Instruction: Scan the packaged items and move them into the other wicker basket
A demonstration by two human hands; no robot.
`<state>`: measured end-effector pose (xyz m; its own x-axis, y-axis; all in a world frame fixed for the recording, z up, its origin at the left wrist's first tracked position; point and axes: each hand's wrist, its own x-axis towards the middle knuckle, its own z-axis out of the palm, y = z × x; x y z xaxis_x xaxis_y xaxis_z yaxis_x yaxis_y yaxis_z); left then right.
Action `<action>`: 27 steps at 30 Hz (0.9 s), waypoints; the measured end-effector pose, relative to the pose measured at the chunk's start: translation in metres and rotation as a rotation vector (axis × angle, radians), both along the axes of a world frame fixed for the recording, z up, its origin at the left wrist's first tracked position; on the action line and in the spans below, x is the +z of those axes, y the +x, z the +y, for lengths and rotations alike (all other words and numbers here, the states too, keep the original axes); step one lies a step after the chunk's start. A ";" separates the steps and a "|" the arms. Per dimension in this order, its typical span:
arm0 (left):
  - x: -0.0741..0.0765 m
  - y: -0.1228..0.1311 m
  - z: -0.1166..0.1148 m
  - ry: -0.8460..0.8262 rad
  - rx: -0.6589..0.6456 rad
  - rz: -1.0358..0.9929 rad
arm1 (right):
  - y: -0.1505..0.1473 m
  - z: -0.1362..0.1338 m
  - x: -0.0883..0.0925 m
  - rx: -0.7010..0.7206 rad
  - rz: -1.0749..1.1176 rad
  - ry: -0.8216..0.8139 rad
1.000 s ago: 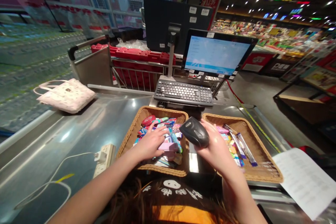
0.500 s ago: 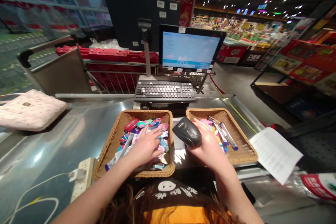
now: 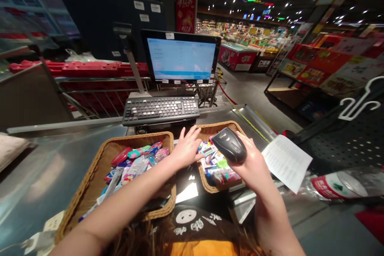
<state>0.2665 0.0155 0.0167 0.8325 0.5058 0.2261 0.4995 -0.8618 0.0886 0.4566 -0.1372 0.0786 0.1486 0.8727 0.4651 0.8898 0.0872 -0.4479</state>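
My left hand (image 3: 188,146), spread apart, reaches the right basket (image 3: 213,189); my right hand (image 3: 253,162) grips a black scanner (image 3: 229,145).

I've brought the left hand (image 3: 187,148) out of the left basket (image 3: 97,174) to the near-side edge of the right basket (image 3: 214,189). The right hand (image 3: 252,162) has carried the scanner (image 3: 229,145) from between the baskets to over the right one. My view has swung right: the pale bag (image 3: 11,150) is mostly cut off, and a white hanger (image 3: 358,104) appears.
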 end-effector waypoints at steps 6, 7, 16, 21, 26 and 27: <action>-0.038 0.084 0.020 -0.067 -0.045 0.295 | 0.039 -0.010 0.006 -0.125 -0.007 0.056; -0.046 0.094 0.023 -0.070 -0.057 0.329 | 0.043 -0.011 0.006 -0.134 -0.005 0.060; -0.103 0.129 0.041 -0.117 -0.092 0.516 | 0.068 -0.007 -0.004 -0.159 0.043 0.044; -0.122 0.142 0.048 -0.194 -0.045 0.593 | 0.073 0.000 -0.004 -0.135 0.082 0.019; -0.128 0.150 0.056 -0.239 0.010 0.603 | 0.074 0.004 -0.006 -0.125 0.096 -0.002; -0.126 0.150 0.056 -0.243 0.014 0.599 | 0.074 0.004 -0.007 -0.126 0.096 -0.001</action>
